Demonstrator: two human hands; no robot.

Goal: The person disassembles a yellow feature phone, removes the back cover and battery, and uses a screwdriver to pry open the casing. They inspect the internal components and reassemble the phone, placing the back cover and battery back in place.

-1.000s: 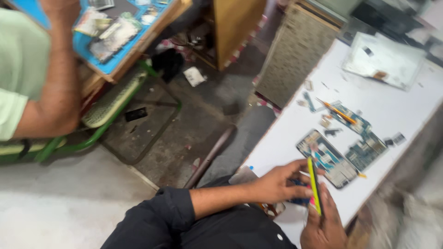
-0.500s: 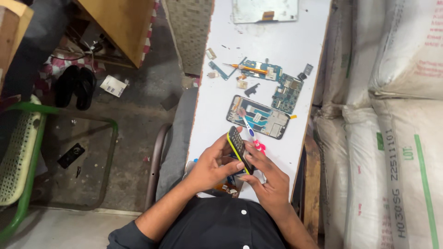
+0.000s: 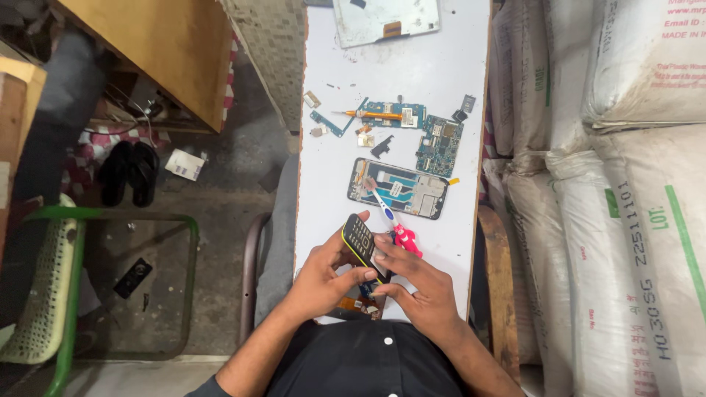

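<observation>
Seen from above by the head camera, a person in a dark buttoned shirt sits at a narrow white worktop (image 3: 412, 73). Both hands meet at its near end around a small keypad phone (image 3: 361, 244) with a black face and yellow edge, tilted up off the surface. The left hand (image 3: 323, 283) curls its fingers around the phone's lower left side, thumb pressed on the keypad. The right hand (image 3: 423, 290) pinches the phone's lower right edge, fingers drawn together against it. Just beside the right hand's fingertips lies a toothbrush (image 3: 388, 217) with a white stem and pink handle, its bristles resting on an opened phone frame (image 3: 398, 188). Farther along the worktop sit blue circuit boards (image 3: 439, 144), an orange-handled screwdriver (image 3: 371, 115) and small loose parts (too small to identify). A grey panel (image 3: 386, 18) lies at the far end. Stacked white sacks (image 3: 632, 184) stand to the right; a green chair (image 3: 44, 287) and black sandals (image 3: 129, 173) are on the floor to the left.
</observation>
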